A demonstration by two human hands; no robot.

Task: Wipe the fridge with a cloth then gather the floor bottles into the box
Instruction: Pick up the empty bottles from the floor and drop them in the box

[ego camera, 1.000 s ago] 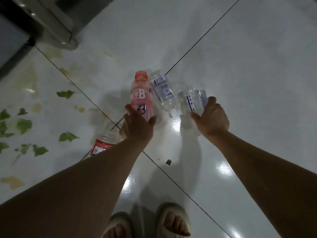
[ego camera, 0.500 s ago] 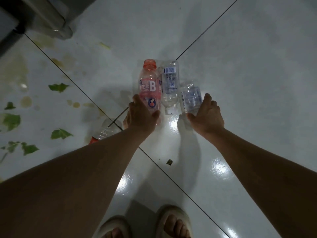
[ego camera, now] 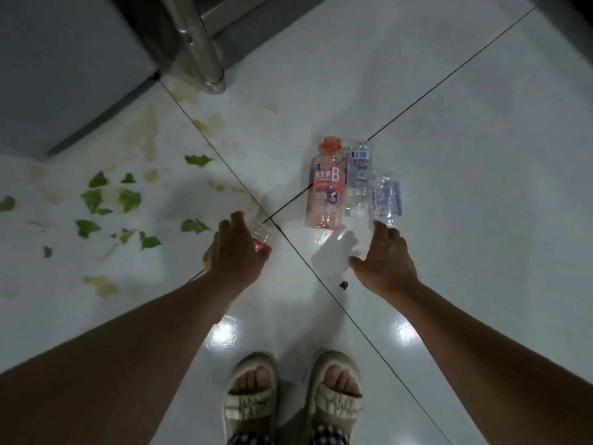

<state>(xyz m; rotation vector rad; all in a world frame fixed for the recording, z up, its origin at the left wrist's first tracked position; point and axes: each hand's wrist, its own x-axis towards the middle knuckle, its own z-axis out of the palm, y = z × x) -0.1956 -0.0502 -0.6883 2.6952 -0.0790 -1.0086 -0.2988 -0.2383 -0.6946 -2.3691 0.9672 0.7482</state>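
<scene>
**Three bottles lined up, a fourth under the left hand**

Three bottles lie side by side on the floor tiles: pink bottle, clear bottle, short clear bottle. The left hand curls over a red-labelled bottle; whether it grips cannot be told. The right hand hovers, fingers relaxed.

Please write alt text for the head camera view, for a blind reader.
The left hand reaches onto a clear bottle lying on the white tiled floor; the open right hand hovers near a pink bottle and two clear ones lying together.
</scene>
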